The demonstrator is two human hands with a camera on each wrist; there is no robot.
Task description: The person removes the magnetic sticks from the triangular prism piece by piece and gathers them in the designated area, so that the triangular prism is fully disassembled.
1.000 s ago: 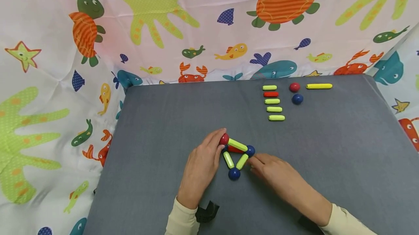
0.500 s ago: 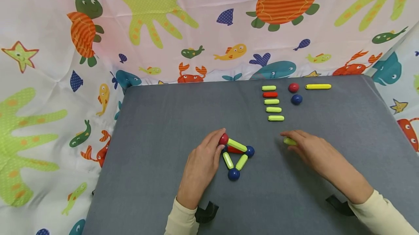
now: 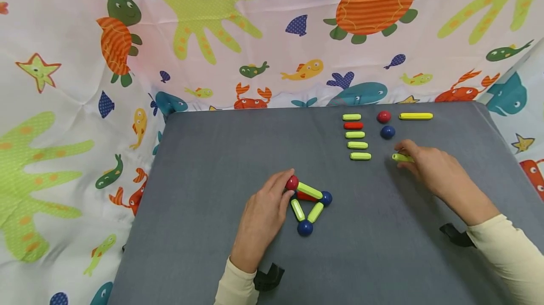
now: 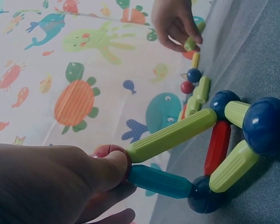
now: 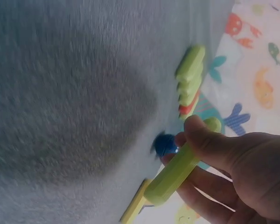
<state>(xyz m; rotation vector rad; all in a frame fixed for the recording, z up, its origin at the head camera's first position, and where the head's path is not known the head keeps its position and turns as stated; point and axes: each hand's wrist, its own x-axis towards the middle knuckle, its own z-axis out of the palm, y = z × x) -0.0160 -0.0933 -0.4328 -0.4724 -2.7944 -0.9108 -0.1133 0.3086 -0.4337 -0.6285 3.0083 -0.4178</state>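
Note:
Thumb and fingers of my left hand (image 3: 259,222) pinch a red ball (image 3: 292,182) at the top corner of a small ball-and-rod frame. From this ball, a light green rod (image 4: 172,134) and a teal rod (image 4: 161,181) run to blue balls. A red rod (image 4: 218,147) and two light green rods join three blue balls in a triangle lower down; its front blue ball (image 3: 305,228) is closest to me. Off to the right, my right hand (image 3: 442,180) holds a loose light green rod (image 5: 172,176) between thumb and fingers, above the table.
Several light green rods (image 3: 360,156) and one red rod (image 3: 353,126) lie in a column at the back of the grey table (image 3: 212,163). Beside them sit a red ball (image 3: 384,116), a blue ball (image 3: 387,132) and a longer yellow rod (image 3: 415,116). A printed cloth (image 3: 255,21) hangs behind.
My right hand has moved from beside the frame to the right and toward the back, with the light green rod in its grip. My left hand keeps its place on the red ball.

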